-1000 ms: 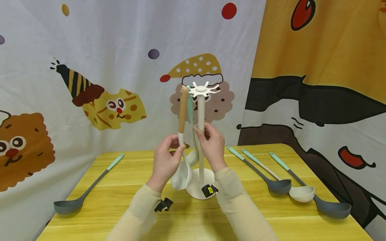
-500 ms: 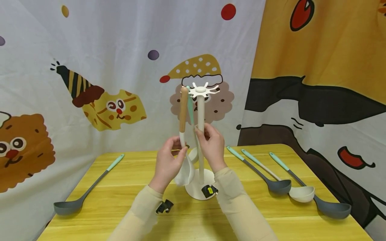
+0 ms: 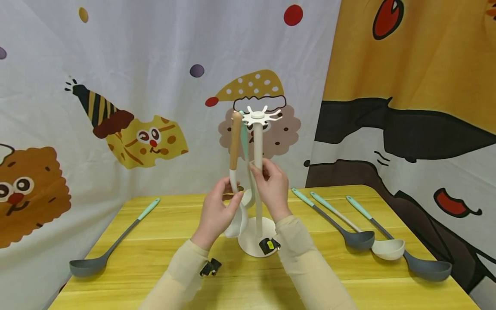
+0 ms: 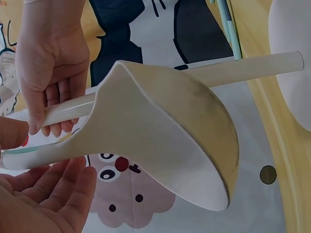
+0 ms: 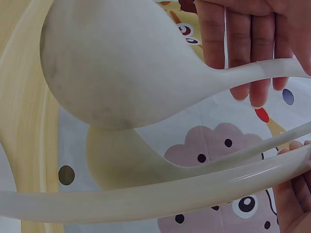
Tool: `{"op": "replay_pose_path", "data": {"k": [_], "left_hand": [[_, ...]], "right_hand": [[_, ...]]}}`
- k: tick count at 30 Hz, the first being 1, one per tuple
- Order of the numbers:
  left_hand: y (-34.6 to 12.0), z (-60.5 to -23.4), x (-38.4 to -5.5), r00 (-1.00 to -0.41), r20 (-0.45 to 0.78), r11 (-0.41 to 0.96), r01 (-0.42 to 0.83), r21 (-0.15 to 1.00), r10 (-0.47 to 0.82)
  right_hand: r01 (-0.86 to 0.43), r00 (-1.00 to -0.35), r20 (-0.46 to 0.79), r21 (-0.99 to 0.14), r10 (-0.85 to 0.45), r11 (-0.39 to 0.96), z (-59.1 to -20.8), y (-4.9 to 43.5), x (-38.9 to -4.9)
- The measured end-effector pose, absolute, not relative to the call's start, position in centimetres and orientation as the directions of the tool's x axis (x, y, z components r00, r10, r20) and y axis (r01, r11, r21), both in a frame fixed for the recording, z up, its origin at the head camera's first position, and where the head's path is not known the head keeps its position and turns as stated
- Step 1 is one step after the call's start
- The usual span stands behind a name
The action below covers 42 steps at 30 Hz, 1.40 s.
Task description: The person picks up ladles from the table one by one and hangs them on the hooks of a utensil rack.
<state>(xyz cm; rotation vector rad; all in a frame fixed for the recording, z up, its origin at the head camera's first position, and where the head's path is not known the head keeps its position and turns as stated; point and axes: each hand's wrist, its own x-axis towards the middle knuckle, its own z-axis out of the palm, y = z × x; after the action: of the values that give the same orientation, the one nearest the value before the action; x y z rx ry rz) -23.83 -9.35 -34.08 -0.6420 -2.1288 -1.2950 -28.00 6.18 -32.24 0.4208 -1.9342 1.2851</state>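
Note:
My left hand point(image 3: 218, 210) holds a white ladle point(image 3: 236, 221) by its neck, between thumb and fingers. Its wooden handle point(image 3: 235, 142) points up, the top beside the left hooks of a white utensil stand point(image 3: 258, 142); whether it sits on a hook I cannot tell. With the right hand point(image 3: 271, 185) I grip the stand's pole about halfway up. Behind the wooden-handled ladle, a pale ladle with a mint handle point(image 3: 244, 140) hangs at the stand. The left wrist view shows the white bowl point(image 4: 160, 136) close up; in the right wrist view it partly covers the pale ladle point(image 5: 116, 160).
On the wooden table point(image 3: 162, 241), a grey ladle with a mint handle point(image 3: 89, 265) lies at the left. Two more grey ladles point(image 3: 358, 240) and a cream ladle point(image 3: 389, 249) lie at the right. A printed curtain point(image 3: 162, 64) hangs behind the table.
My left hand has shifted slightly right, bringing the white ladle's bowl a little up and closer to the pole. The right hand keeps its grip on the stand.

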Motion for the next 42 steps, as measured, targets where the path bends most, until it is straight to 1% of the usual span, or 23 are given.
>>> {"op": "replay_pose_path", "data": {"k": [7,13,21,26,32,42], "left_hand": [[-9.5,-34.3,-23.8,-0.699,0.704,0.435,0.677,0.594,0.127],[-9.6,-34.4,-23.8,-0.691,0.706,0.467,0.681,0.563,0.155],[-10.2,-34.9,-23.6,-0.706,0.678,0.515,0.667,0.538,0.207],[-10.5,-35.1,-23.5,-0.714,0.666,0.545,0.653,0.525,0.214],[-10.8,-35.4,-23.4,-0.744,0.633,0.598,0.613,0.517,0.215],[-11.3,-35.9,-23.4,-0.79,0.574,0.639,0.559,0.529,0.215]], "right_hand": [[-0.632,-0.661,0.739,-0.643,0.133,0.432,-32.2,6.1,-28.0],[-0.627,-0.665,0.735,-0.645,0.132,0.437,-32.2,6.2,-28.0],[-0.622,-0.672,0.728,-0.653,0.134,0.432,-32.2,6.2,-28.0],[-0.632,-0.659,0.741,-0.639,0.13,0.439,-32.2,6.2,-28.0],[-0.626,-0.667,0.734,-0.645,0.128,0.438,-32.3,6.2,-28.0],[-0.625,-0.666,0.734,-0.645,0.13,0.439,-32.1,6.2,-28.0]]}}
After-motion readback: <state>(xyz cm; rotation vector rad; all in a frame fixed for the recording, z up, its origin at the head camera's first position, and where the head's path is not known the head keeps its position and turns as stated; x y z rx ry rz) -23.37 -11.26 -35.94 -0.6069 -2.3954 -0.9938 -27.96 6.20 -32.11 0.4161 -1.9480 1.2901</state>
